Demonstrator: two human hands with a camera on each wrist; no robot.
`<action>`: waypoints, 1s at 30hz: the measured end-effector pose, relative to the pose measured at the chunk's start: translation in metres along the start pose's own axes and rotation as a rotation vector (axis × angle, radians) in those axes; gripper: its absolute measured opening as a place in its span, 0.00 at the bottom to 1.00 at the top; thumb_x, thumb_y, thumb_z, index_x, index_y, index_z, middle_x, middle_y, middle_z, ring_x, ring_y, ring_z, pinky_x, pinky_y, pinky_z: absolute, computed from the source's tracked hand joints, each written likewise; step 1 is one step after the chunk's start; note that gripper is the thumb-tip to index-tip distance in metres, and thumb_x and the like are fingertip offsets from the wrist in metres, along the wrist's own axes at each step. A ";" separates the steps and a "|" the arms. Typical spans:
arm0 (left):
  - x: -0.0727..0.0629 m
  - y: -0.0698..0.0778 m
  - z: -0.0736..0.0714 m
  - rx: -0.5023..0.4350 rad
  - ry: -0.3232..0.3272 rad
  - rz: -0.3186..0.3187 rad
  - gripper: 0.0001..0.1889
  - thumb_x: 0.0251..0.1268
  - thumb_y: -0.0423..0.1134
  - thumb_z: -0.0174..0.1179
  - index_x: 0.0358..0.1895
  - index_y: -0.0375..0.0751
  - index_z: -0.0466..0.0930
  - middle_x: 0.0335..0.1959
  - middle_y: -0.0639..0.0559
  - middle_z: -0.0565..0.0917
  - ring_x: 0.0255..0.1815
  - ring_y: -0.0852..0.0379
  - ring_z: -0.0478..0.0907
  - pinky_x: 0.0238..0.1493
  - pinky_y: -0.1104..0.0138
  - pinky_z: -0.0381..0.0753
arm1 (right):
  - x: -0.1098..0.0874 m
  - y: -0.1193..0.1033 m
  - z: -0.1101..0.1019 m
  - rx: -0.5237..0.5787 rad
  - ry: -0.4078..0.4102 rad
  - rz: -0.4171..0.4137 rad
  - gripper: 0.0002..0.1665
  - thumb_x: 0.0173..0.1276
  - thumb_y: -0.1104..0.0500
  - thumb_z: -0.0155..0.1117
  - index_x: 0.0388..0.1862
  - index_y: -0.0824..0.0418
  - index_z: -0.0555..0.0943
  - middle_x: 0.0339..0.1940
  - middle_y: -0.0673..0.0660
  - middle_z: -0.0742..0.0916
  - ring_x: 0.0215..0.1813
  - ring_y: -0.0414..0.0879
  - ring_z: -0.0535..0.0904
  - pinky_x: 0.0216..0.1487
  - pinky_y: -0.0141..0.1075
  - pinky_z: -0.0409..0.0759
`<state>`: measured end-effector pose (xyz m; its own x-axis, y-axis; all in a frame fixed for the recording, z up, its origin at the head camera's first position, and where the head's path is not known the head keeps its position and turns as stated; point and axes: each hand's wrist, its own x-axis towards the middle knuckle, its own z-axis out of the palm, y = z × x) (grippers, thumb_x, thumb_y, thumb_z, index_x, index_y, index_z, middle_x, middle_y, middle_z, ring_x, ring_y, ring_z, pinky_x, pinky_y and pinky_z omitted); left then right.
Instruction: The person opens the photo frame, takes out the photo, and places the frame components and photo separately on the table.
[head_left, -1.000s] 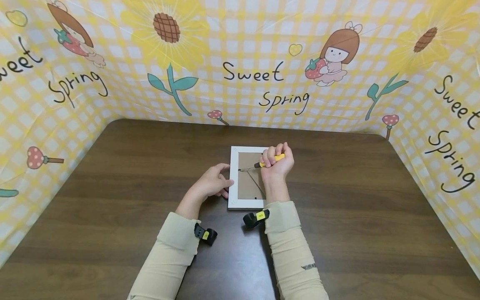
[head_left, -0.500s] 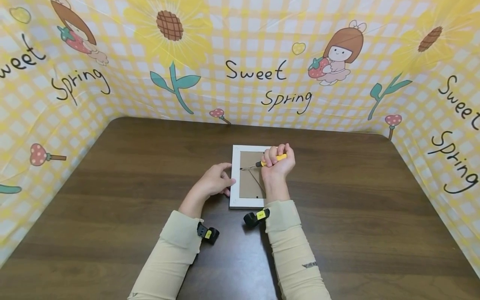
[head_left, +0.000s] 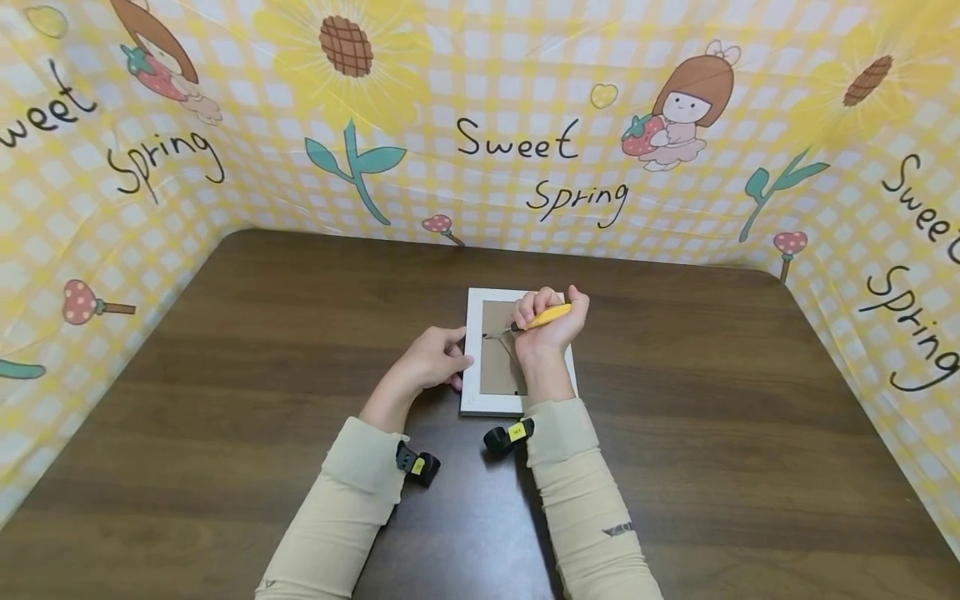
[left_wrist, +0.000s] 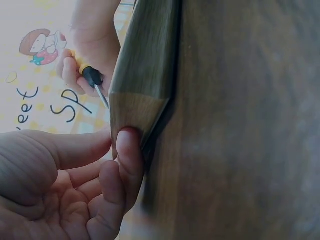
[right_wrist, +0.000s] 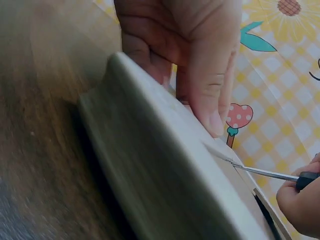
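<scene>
A white picture frame (head_left: 491, 404) lies back side up on the table, its brown backing board (head_left: 497, 372) showing. My left hand (head_left: 430, 358) grips the left side of the frame, thumb on the upper edge and fingers curled against the side in the left wrist view. My right hand (head_left: 546, 343) holds a screwdriver by its yellow and black handle (head_left: 551, 315). Its metal shaft (right_wrist: 272, 174) points left, the tip right at a small black tab (head_left: 485, 336) on the inner left border. My right hand and forearm hide part of the frame's right side.
The dark wooden table (head_left: 225, 375) surrounds the frame. A yellow checked cloth (head_left: 420, 100) with printed flowers hangs along the back and both sides. Black wrist cameras (head_left: 506, 439) sit on both cuffs.
My right hand has shifted slightly left and its grip has loosened and turned, showing more of the yellow handle and the frame's right border. My left hand keeps its hold. The head view drifts slightly.
</scene>
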<state>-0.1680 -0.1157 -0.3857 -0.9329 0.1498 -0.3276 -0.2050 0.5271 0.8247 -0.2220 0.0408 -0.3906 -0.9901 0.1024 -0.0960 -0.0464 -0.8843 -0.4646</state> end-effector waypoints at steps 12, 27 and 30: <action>-0.001 -0.003 -0.001 -0.013 -0.009 0.004 0.32 0.71 0.31 0.58 0.75 0.32 0.58 0.27 0.47 0.79 0.18 0.58 0.76 0.26 0.70 0.78 | -0.004 0.011 0.012 -0.113 -0.134 -0.042 0.36 0.75 0.46 0.29 0.05 0.56 0.59 0.04 0.48 0.62 0.09 0.39 0.50 0.13 0.29 0.49; -0.001 -0.001 -0.003 0.001 -0.017 0.015 0.32 0.71 0.31 0.58 0.75 0.33 0.59 0.26 0.48 0.79 0.18 0.58 0.76 0.25 0.70 0.74 | -0.011 0.022 0.035 -0.343 -0.159 -0.039 0.32 0.74 0.50 0.34 0.06 0.53 0.59 0.04 0.44 0.63 0.10 0.36 0.53 0.15 0.28 0.47; -0.001 -0.001 -0.003 0.008 -0.019 0.014 0.32 0.70 0.31 0.59 0.75 0.33 0.58 0.26 0.47 0.78 0.19 0.57 0.76 0.26 0.70 0.74 | -0.012 0.023 0.038 -0.402 -0.187 -0.046 0.31 0.73 0.50 0.35 0.06 0.53 0.58 0.05 0.44 0.63 0.10 0.35 0.54 0.14 0.27 0.47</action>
<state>-0.1682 -0.1188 -0.3850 -0.9297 0.1733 -0.3251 -0.1895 0.5317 0.8255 -0.2161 0.0018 -0.3664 -0.9969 0.0210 0.0762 -0.0724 -0.6294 -0.7737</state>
